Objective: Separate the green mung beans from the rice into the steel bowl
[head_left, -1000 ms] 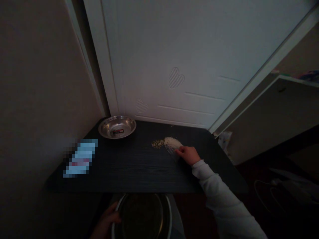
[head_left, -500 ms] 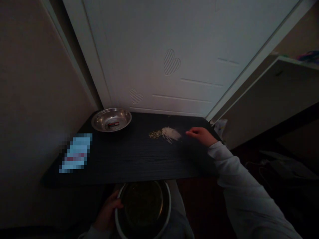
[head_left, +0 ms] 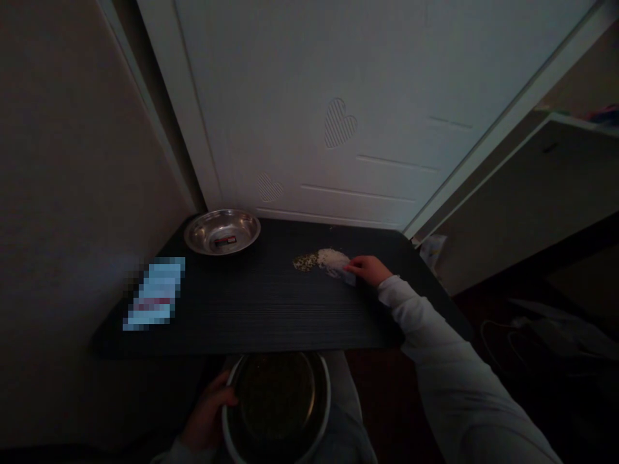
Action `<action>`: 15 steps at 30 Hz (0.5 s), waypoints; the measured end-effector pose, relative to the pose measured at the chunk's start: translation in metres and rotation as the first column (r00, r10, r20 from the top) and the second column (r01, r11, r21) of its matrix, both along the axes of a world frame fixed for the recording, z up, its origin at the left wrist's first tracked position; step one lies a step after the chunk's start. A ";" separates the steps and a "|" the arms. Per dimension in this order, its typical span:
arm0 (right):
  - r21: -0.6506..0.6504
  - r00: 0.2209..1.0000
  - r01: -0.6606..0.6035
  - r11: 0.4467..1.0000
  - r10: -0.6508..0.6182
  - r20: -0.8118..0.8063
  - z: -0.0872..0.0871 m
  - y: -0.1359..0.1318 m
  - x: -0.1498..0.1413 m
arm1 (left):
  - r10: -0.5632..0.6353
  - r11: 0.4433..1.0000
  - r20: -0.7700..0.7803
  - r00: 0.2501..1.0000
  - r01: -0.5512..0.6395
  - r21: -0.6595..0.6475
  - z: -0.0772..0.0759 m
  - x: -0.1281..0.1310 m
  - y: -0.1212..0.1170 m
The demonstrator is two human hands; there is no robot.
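Observation:
My left hand is closed on the rim of a round metal bowl, held at the table's front edge above my lap. The bowl's inside is dark, and what lies in it is hard to make out. My right hand pinches a small pale, see-through flat piece at the right edge of a heap of white rice-like grains. Touching that heap on its left is a smaller patch of greenish grains mixed with some white ones.
On the dark table, a shiny steel bowl with a dark label inside stands at the back left. A blurred-out light-blue object lies at the left edge. A white panel with heart patterns rises behind the table.
My right hand has moved left to the white grains, and the pale flat piece now shows under its fingers. My left hand keeps its hold on the bowl. The view has shifted slightly.

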State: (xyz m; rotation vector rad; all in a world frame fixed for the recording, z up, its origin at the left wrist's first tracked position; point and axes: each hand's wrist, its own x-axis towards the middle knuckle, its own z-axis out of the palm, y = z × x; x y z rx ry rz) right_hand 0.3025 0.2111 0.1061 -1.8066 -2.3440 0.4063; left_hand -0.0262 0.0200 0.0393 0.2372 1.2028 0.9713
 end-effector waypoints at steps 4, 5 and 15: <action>0.032 1.000 0.020 0.999 -0.021 0.023 0.001 0.006 0.004 | -0.006 1.000 0.026 1.000 0.006 0.014 -0.002 0.001 0.000; 0.039 0.999 0.028 0.999 -0.029 0.029 0.002 0.007 0.004 | -0.009 1.000 0.028 1.000 0.008 0.017 -0.002 0.002 0.000; 0.112 0.998 0.049 0.992 -0.052 0.024 0.003 0.012 0.006 | -0.019 1.000 0.039 0.999 0.019 -0.012 -0.004 0.002 0.000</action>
